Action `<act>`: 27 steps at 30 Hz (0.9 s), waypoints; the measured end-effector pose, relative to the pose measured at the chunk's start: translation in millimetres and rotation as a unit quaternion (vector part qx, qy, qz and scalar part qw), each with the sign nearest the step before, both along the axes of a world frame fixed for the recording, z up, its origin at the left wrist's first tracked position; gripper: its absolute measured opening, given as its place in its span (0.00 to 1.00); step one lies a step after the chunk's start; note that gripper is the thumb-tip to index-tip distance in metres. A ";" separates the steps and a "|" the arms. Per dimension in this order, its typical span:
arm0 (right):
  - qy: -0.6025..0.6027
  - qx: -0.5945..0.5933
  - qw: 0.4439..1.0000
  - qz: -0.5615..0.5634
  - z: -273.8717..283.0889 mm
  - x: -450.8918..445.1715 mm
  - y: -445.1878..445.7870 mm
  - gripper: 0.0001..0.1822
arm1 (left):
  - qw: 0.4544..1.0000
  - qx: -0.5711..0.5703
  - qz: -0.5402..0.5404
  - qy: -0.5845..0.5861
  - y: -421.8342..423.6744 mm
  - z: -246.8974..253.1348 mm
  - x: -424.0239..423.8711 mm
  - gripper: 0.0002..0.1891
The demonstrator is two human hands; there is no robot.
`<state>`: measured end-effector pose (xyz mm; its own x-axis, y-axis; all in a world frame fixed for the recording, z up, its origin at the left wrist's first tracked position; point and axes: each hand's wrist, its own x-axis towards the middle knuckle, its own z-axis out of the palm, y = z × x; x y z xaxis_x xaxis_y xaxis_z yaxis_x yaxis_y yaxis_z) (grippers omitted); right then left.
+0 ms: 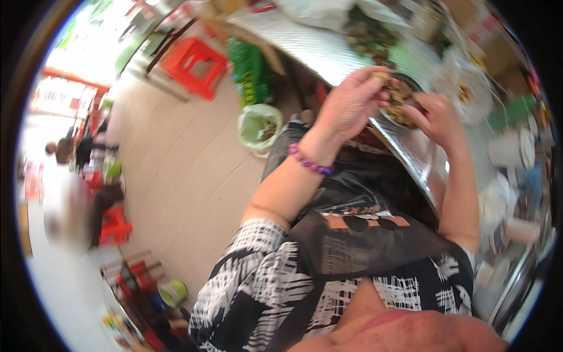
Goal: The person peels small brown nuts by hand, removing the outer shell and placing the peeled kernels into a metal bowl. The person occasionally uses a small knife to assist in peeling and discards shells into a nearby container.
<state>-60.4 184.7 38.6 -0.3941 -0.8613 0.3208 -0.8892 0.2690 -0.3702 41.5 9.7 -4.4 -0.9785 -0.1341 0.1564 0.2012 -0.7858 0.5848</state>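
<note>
My left hand (358,99), with a beaded bracelet on the wrist, pinches a small brownish piece (382,79) over the near side of a round metal bowl (413,80). Brown, dried-looking pieces (399,105) fill much of the bowl. At the bowl's right edge is my right hand (435,115), its fingers bent down over the contents; whether they grip a piece or the rim cannot be told. Beyond the bowl, a heap of dark brown and greenish pieces (374,39) lies at the mouth of a plastic bag (308,13) on the silvery table covering (281,28).
A clear plastic bag (462,88) with some orange-brown pieces stands right of the bowl. On the floor to the left are a bin with a pale green liner (259,127), a green bag (248,70) and a red plastic stool (193,66). People sit farther left.
</note>
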 end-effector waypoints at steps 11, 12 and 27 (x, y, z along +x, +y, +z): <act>-0.021 -0.070 0.997 -0.019 1.0 4.0 8.7 0.17 | 0.998 -0.051 -0.043 -0.018 13.3 -7.9 2.9 0.16; -0.042 -0.066 0.997 -0.019 0.3 6.3 8.1 0.17 | 0.997 -0.060 -0.054 -0.022 13.8 -8.3 3.5 0.16; -0.075 -0.048 0.995 0.034 1.4 15.7 2.8 0.20 | 0.988 -0.118 -0.100 0.000 12.5 -9.4 9.7 0.14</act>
